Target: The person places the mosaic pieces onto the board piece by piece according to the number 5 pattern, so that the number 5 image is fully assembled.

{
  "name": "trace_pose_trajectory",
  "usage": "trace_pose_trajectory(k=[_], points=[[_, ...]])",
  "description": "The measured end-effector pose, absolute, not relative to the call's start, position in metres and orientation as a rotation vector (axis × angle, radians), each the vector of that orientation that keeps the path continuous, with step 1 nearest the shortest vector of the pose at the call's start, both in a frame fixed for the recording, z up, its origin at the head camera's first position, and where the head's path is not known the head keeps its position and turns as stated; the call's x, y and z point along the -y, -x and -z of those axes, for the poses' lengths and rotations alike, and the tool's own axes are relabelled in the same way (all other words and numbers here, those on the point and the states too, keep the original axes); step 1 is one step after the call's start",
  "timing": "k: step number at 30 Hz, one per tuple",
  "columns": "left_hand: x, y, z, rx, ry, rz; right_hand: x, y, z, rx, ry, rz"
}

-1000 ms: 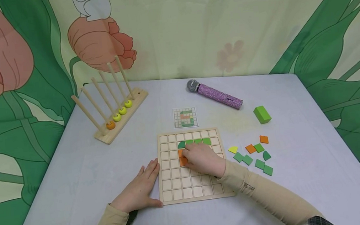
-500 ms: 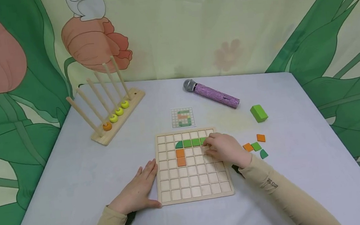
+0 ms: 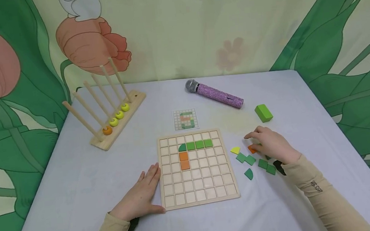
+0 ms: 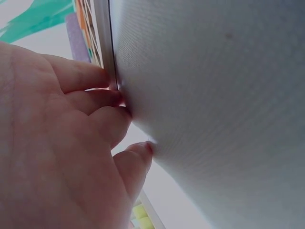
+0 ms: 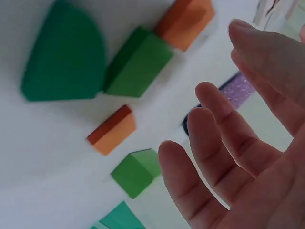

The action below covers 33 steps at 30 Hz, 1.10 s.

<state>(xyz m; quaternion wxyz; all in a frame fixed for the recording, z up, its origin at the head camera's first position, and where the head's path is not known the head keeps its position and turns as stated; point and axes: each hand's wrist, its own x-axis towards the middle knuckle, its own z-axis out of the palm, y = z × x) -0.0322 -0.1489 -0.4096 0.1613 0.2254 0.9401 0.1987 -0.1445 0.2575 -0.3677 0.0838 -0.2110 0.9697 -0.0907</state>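
Observation:
A wooden grid board (image 3: 198, 184) carries a dark green quarter-round tile (image 3: 182, 147), several green square tiles (image 3: 199, 144) in a row, and two orange square tiles (image 3: 184, 160) below the quarter-round. My left hand (image 3: 138, 196) lies flat at the board's left edge, fingertips touching it. To the right of the board, my right hand (image 3: 272, 144) hovers with spread fingers above the loose tiles. Its thumb is close to an orange tile (image 3: 252, 149); the right wrist view shows nothing between thumb and fingers. Part of the pile, including a green square tile (image 5: 140, 62), sits under that hand.
A small pattern card (image 3: 185, 119) lies behind the board. Further back is a purple glitter microphone (image 3: 219, 94), with a green block (image 3: 263, 113) to its right. At left stands a wooden peg rack (image 3: 119, 125) with beads. Loose green tiles (image 3: 250, 160) and a yellow triangle (image 3: 235, 150) lie right of the board.
My right hand has left the board and moved right, over the loose tiles. The board's tiles are now uncovered. My left hand stays at the board's edge; the head view has shifted slightly.

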Motion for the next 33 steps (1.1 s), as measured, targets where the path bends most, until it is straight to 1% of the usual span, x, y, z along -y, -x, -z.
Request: trace_pose_trajectory(k=[12, 19, 24, 33], points=[[0.148, 0.033, 0.408, -2.693, -0.666, -0.572, -0.271, 0.142, 0.371, -2.814, 0.596, 0.263], [0.148, 0.032, 0.407, -2.700, -0.658, -0.562, -0.268, 0.145, 0.371, -2.847, 0.613, 0.215], [0.148, 0.033, 0.408, -2.708, -0.662, -0.558, -0.248, 0.151, 0.366, -2.866, 0.647, 0.230], [0.148, 0.032, 0.408, -2.696, -0.675, -0.575, -0.174, 0.143, 0.368, -2.826, 0.958, 0.272]])
